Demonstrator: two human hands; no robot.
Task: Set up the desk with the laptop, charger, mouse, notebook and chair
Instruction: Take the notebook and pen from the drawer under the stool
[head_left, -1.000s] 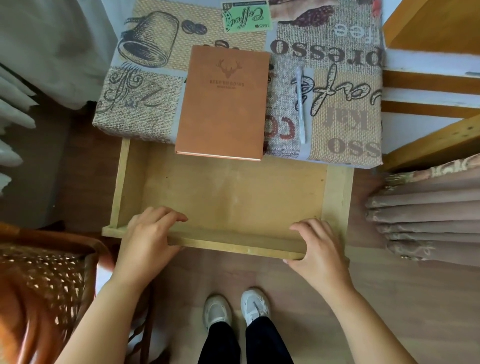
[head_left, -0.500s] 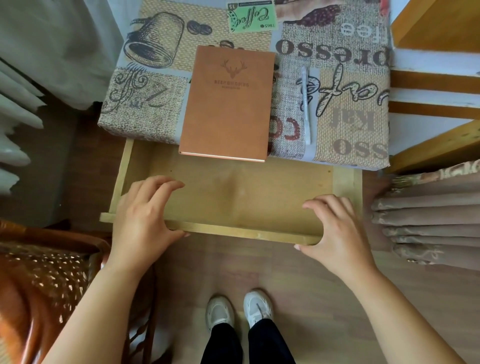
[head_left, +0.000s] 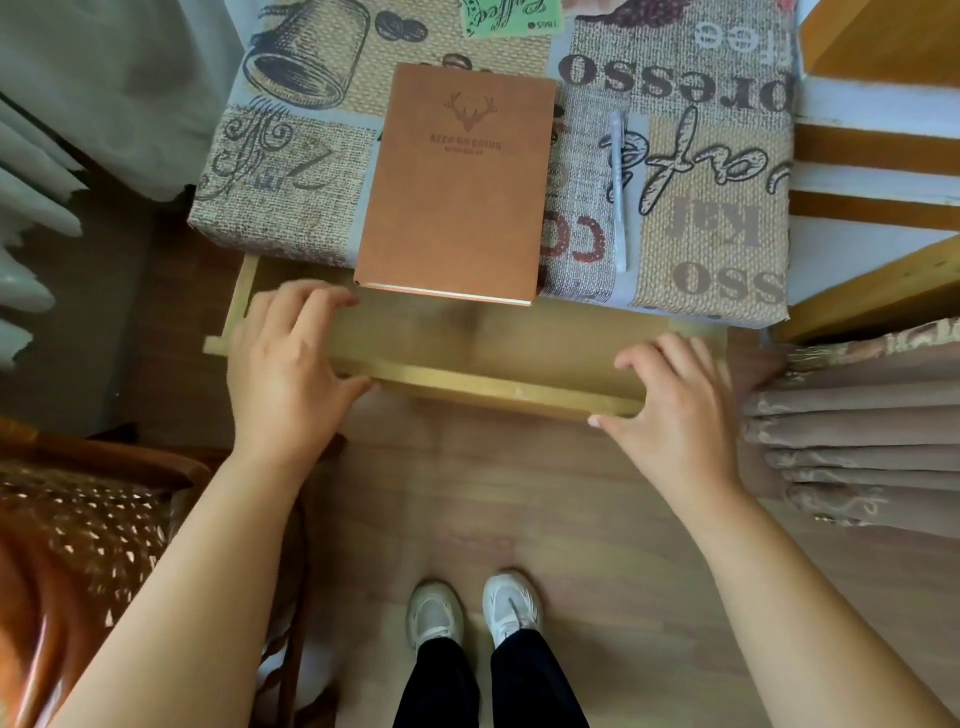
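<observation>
Since the earlier frames the wooden drawer (head_left: 493, 348) has slid further in under the desk (head_left: 717, 171), so that less of its bare floor shows, and both hands have travelled up the frame with its front board. The left hand (head_left: 288, 369) lies over the left end of that board, fingers curled over the top edge into the drawer and the thumb pressed against the board's outer face, so it grips the drawer front. The right hand (head_left: 675, 410) does the same at the right end, fingers hooked over the edge and the thumb stretched along the outside.

The brown notebook (head_left: 460, 192), stamped with a deer head, lies closed on the patterned coffee-print cloth that covers the desk, at centre top of the frame; its near edge overhangs the drawer slightly. A white pen (head_left: 618, 192) lies just to its right on the cloth, apart from it.

At lower left the chair (head_left: 67, 561), brown wood with a woven seat, stands beside the left forearm. At bottom centre a pair of white shoes (head_left: 472, 613) stand on the wood floor. Folded curtains hang at the right edge.
</observation>
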